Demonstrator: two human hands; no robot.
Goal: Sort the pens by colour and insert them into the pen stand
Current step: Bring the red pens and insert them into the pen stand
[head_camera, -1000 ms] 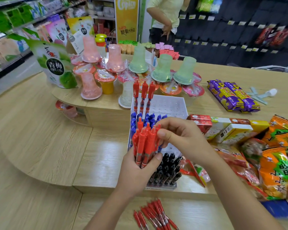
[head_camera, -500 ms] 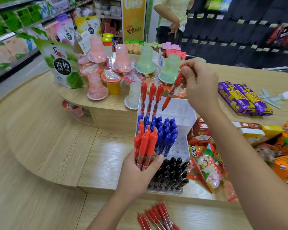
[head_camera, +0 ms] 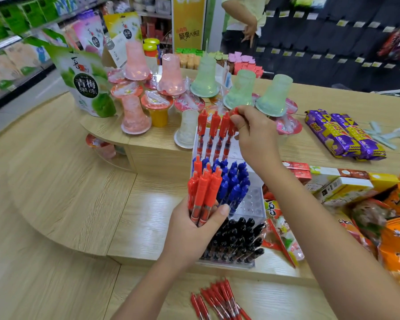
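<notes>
A clear tiered pen stand (head_camera: 252, 202) sits on the wooden counter. Its back row holds several red pens (head_camera: 211, 132), the middle tier blue pens (head_camera: 233, 179) and the front tier black pens (head_camera: 236, 241). My right hand (head_camera: 252, 132) pinches the top of a red pen (head_camera: 229, 135) standing in the back row, fourth from the left. Over the stand's left side, my left hand (head_camera: 194, 232) grips a bundle of red pens (head_camera: 202, 195). More loose red pens (head_camera: 217, 301) lie on the counter at the near edge.
Jelly cups (head_camera: 171, 77) and a green pouch (head_camera: 86, 84) stand behind the stand. Snack boxes (head_camera: 333, 183) and orange packets (head_camera: 397, 239) crowd the right; purple bars (head_camera: 342, 135) lie further back. A person (head_camera: 245, 19) stands beyond the counter.
My right hand picked one red pen from the bundle, carried it up and back, and has set it down into the back row beside the three red pens there.
</notes>
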